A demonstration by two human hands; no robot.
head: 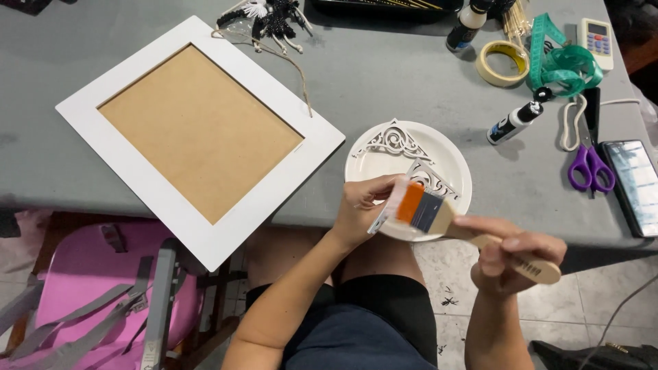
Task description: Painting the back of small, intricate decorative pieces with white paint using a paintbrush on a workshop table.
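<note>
My right hand (517,255) grips the wooden handle of a flat paintbrush (439,216) with an orange band and pale bristles. The bristles rest on a white carved ornament corner (426,179) that my left hand (363,205) pinches at its lower edge. Both are held over a white plate (452,154) at the table's front edge. A second white carved corner (394,140) lies on the plate's far side.
A white picture frame (137,168) with a brown backing lies at the left, overhanging the grey table. At the right are purple scissors (589,164), a phone (637,185), a glue bottle (514,122), masking tape (504,63) and green measuring tape (562,65). A pink chair (96,281) stands below.
</note>
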